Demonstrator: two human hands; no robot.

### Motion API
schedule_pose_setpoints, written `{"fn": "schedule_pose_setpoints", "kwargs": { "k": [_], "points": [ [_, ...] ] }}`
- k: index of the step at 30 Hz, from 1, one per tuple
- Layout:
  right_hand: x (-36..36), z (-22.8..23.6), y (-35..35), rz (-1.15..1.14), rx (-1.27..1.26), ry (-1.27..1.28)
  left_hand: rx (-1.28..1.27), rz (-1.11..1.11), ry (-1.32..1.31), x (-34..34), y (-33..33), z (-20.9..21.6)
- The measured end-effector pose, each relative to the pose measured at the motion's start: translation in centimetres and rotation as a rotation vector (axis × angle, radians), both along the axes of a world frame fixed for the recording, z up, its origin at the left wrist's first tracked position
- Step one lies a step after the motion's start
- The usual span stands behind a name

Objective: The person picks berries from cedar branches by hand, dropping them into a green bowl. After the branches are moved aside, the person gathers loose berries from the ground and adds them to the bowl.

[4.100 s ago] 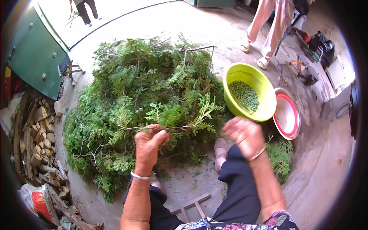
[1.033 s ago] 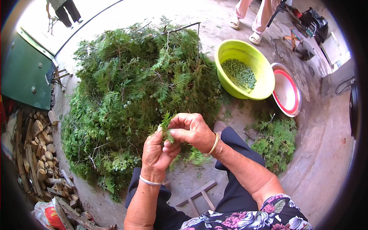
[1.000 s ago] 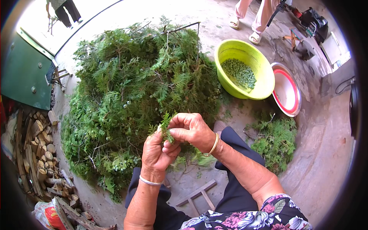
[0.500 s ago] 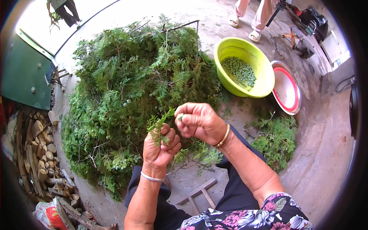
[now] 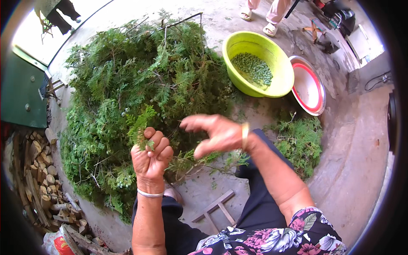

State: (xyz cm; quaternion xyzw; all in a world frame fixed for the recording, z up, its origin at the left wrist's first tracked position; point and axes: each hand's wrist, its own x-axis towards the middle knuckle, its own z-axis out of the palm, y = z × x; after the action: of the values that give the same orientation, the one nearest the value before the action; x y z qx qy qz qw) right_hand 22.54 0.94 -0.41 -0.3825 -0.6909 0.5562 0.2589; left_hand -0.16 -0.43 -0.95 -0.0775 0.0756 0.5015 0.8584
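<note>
My left hand [image 5: 154, 159] is closed around the stem of a small evergreen sprig [image 5: 139, 123], whose flat green leaves stick up past the thumb. To its right, my right hand [image 5: 220, 135] is apart from the sprig, thumb and fingers spread, slightly smeared by motion; I see nothing in it. Beyond both hands lies a big heap of evergreen branches [image 5: 123, 85] with small pale green cones among the leaves. A yellow-green basin [image 5: 282, 70] stands at the heap's right, tilted toward me, with many small green cones [image 5: 253, 70] in its bottom.
A white basin with a red ring [image 5: 316, 85] leans beside the yellow-green one. A smaller pile of branches [image 5: 301, 144] lies by my right knee. A wooden frame [image 5: 216, 206] is between my feet. Stacked firewood [image 5: 44, 174] lines the left. Two other people [image 5: 272, 19] stand farther off.
My left hand has moved left with the sprig. My right hand has drawn apart from it and spread its fingers; the small green cone pinched there earlier no longer shows. The whole view has shifted slightly.
</note>
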Motion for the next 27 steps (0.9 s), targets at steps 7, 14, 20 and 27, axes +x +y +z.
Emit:
{"fn": "schedule_pose_setpoints", "kwargs": {
  "k": [7, 14, 20, 27],
  "points": [
    [-5.8, -2.4, -3.4, 0.196, -0.060, 0.013, -0.048, 0.157, 0.106, -2.2, 0.3, 0.7],
    [4.2, 2.1, -3.9, -0.512, 0.477, -0.559, 0.135, 0.145, 0.403, -4.3, 1.2, -0.5],
    [18.4, 6.7, -11.4, -1.002, 0.512, -0.721, 0.031, 0.065, 0.547, -4.9, 0.5, -1.6],
    [25.8, 4.5, -19.3, -1.220, 0.059, -1.427, -0.060, -0.030, 0.722, -5.7, -1.1, -2.9]
  ]
}}
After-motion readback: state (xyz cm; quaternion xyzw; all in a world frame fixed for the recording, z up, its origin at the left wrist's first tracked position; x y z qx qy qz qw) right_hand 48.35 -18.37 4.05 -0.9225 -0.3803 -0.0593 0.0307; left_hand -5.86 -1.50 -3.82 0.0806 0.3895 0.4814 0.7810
